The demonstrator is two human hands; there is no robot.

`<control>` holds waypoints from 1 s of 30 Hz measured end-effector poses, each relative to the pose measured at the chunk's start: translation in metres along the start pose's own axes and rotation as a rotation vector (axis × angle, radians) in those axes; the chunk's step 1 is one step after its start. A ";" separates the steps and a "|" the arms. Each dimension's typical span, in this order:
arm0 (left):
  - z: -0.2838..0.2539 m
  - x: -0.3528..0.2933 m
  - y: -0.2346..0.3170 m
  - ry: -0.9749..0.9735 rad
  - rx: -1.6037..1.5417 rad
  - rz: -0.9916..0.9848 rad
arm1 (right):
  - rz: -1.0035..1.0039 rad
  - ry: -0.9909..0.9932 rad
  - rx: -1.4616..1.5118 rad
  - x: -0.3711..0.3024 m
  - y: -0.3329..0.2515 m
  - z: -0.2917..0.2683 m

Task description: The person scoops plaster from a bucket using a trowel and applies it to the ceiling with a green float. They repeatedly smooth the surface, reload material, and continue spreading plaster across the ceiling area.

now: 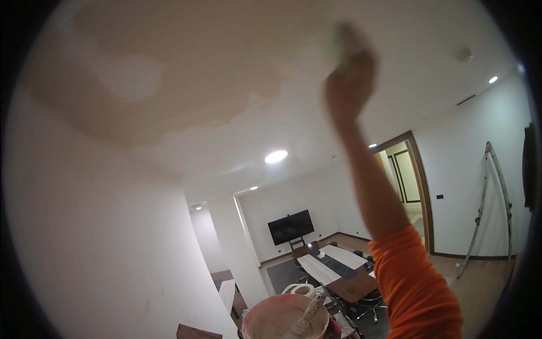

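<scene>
Our right hand (351, 76) blurred, raised near ceiling (423, 39), orange sleeve (416, 282) below; cannot tell what we grip. Tan patch (214, 73) spreads over ceiling, left of hand. Below us: bucket (252, 314), splattered tool (311, 312) across it, tape roll (304, 290) behind. Beyond: long table (345, 290), black screen (291, 226), ladder (479, 218) by right wall (457, 175).

White ceiling (418, 62) overhead, broad tan patch (209, 62), ragged edge, paler blotch (134, 77) toward left.
</scene>
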State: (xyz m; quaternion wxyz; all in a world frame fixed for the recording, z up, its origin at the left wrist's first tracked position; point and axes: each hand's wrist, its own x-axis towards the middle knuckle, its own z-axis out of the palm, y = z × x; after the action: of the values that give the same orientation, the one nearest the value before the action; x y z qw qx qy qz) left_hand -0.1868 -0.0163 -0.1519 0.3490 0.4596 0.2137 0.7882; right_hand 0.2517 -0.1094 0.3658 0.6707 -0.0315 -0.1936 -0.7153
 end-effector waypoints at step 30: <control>0.007 -0.025 0.050 0.214 0.063 -0.099 | 1.066 -0.382 0.598 -0.227 -0.178 0.104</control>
State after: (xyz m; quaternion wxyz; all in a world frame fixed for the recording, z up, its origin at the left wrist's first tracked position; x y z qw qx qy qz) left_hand -0.1901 -0.0680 -0.1301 0.3481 0.3722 0.2968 0.8076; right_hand 0.0787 0.1430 0.3512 0.8678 -0.0619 -0.4589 -0.1802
